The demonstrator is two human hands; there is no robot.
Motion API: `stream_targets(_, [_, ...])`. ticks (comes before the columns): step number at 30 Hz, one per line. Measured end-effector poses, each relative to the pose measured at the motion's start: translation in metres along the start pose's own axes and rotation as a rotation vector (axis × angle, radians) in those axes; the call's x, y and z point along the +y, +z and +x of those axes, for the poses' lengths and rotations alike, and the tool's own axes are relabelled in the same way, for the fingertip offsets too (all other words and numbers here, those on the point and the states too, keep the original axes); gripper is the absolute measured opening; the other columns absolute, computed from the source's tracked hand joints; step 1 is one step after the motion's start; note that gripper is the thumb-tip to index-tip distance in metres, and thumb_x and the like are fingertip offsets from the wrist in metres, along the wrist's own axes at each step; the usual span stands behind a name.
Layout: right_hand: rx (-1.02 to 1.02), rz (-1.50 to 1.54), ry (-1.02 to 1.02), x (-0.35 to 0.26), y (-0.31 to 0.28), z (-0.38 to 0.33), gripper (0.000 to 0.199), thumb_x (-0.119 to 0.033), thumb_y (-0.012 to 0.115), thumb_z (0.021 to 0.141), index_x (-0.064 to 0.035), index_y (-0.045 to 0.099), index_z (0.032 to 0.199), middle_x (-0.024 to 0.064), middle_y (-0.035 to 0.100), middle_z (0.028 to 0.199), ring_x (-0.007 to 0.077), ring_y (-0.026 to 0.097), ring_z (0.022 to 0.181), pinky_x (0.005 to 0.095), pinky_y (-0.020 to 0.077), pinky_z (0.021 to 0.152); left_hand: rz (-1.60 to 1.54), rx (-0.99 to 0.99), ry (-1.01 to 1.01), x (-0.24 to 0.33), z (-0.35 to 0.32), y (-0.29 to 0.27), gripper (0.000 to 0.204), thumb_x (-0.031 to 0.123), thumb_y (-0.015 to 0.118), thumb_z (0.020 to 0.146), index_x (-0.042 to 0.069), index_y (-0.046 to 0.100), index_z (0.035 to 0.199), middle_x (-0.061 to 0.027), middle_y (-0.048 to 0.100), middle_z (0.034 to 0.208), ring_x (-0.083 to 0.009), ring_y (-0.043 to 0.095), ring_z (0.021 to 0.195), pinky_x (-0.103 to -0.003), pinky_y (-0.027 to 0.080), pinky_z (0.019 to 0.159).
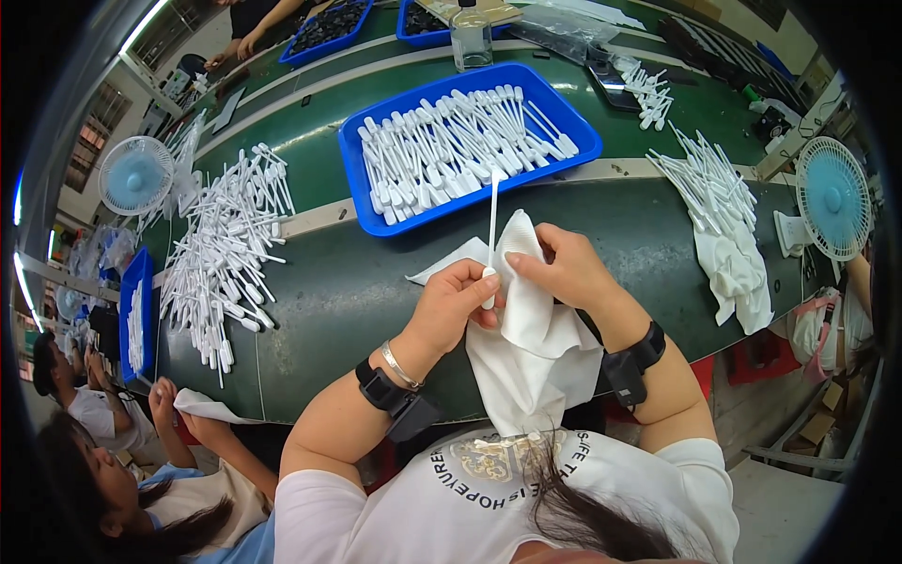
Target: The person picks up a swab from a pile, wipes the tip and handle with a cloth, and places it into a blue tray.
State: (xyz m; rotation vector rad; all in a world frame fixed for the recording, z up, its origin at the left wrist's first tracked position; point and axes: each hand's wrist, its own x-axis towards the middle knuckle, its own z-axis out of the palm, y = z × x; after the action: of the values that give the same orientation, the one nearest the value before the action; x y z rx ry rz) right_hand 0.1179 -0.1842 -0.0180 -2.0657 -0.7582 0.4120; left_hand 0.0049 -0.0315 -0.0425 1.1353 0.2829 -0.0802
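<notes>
Both hands up: left hand [453, 303] fingers [477, 278] clamped on white plastic stick [491, 226], rising above them. Right hand [564, 273] fingers [522, 264] pinch white cloth [531, 324] against stick's base.

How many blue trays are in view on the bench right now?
4: one full of white sticks ahead, one at far left, two at the far edge. More may be hidden.

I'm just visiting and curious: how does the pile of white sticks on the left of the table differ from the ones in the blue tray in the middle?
The left pile of white sticks lies loose on the bare green table, scattered at all angles. The sticks in the blue tray sit inside its blue tray, mostly side by side in rough rows. The pile spreads long and narrow; the tray's lot stays within its rim. Both look like the same slim white plastic sticks.
</notes>
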Motion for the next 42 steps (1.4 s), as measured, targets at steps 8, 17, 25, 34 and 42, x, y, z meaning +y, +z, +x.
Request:
stream_targets(8, [0.022, 0.356, 0.026, 0.005, 0.000, 0.001, 0.024, -0.022, 0.060, 0.080, 0.0016, 0.058, 0.084, 0.0036, 0.057, 0.069, 0.0101, 0.052, 0.059, 0.0246, 0.0419, 0.053, 0.051, -0.064, 0.053, 0.000, -0.003, 0.002, 0.012, 0.014, 0.053, 0.086, 0.002, 0.053, 0.087, -0.0056, 0.059, 0.072, -0.0100, 0.054, 0.054, -0.022, 0.045, 0.050])
stream_targets(17, [-0.297, 0.841, 0.004, -0.003, 0.010, -0.008, 0.013, -0.013, 0.059, 0.082, -0.0007, 0.059, 0.088, 0.0009, 0.059, 0.074, 0.0068, 0.054, 0.061, 0.0206, 0.0440, 0.054, 0.441, 0.087, 0.260, -0.004, -0.003, 0.001, 0.013, 0.011, 0.053, 0.084, 0.000, 0.056, 0.091, -0.0033, 0.060, 0.071, -0.0079, 0.055, 0.060, -0.021, 0.044, 0.054])
stream_targets(25, [-0.370, 0.607, 0.085, -0.004, 0.011, -0.009, 0.012, -0.010, 0.059, 0.081, -0.0003, 0.059, 0.089, 0.0011, 0.059, 0.072, 0.0059, 0.053, 0.057, 0.0195, 0.0432, 0.051, 0.858, -0.065, 0.251, 0.002, -0.008, -0.001, 0.015, 0.011, 0.054, 0.083, 0.000, 0.058, 0.092, -0.0048, 0.061, 0.069, -0.0093, 0.054, 0.058, -0.023, 0.044, 0.054])
stream_targets(34, [0.090, 1.178, 0.052, 0.010, 0.000, 0.007, 0.014, -0.013, 0.061, 0.079, -0.0018, 0.060, 0.088, 0.0000, 0.058, 0.073, 0.0047, 0.051, 0.058, 0.0187, 0.0400, 0.050, 0.675, -0.035, 0.099, 0.005, -0.011, 0.008, 0.014, 0.009, 0.055, 0.082, 0.000, 0.059, 0.093, -0.0035, 0.062, 0.070, -0.0077, 0.054, 0.059, -0.023, 0.044, 0.055])
stream_targets(42, [-0.252, 0.729, 0.111, 0.000, 0.015, -0.007, 0.016, -0.012, 0.061, 0.080, -0.0007, 0.057, 0.091, 0.0021, 0.059, 0.077, 0.0059, 0.052, 0.059, 0.0182, 0.0401, 0.051, 0.905, 0.107, 0.428, 0.002, -0.012, 0.009, 0.013, 0.009, 0.059, 0.078, 0.002, 0.059, 0.088, -0.0111, 0.059, 0.067, -0.0168, 0.055, 0.054, -0.026, 0.043, 0.052])
